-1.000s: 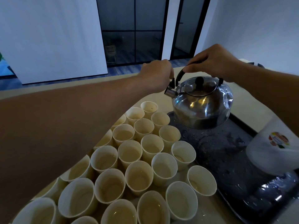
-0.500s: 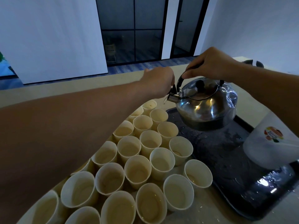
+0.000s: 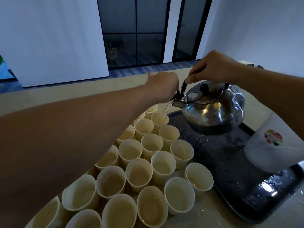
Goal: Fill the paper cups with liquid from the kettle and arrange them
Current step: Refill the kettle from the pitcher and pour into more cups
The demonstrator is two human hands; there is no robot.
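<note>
A shiny steel kettle (image 3: 213, 109) hangs tilted to the left above a dark tray (image 3: 230, 162). My right hand (image 3: 212, 67) grips its black handle. My left hand (image 3: 162, 87) pinches the black cap at the spout, holding it open. A thin stream of clear liquid runs from the spout into a far paper cup (image 3: 159, 118). Several cream paper cups (image 3: 148, 162) stand packed together on the counter, left of the tray. Many hold a little liquid. My left forearm hides the cups at the left.
A white plastic container (image 3: 273, 145) with a coloured round label stands on the tray's right side. The tray surface is wet, and water lies on the beige counter (image 3: 205, 216) at the front right. Beyond the counter are a white wall and dark glass doors.
The kettle has tipped further to the left and lowered toward the far cups, and liquid now streams from the spout. Both hands kept their holds and moved with it.
</note>
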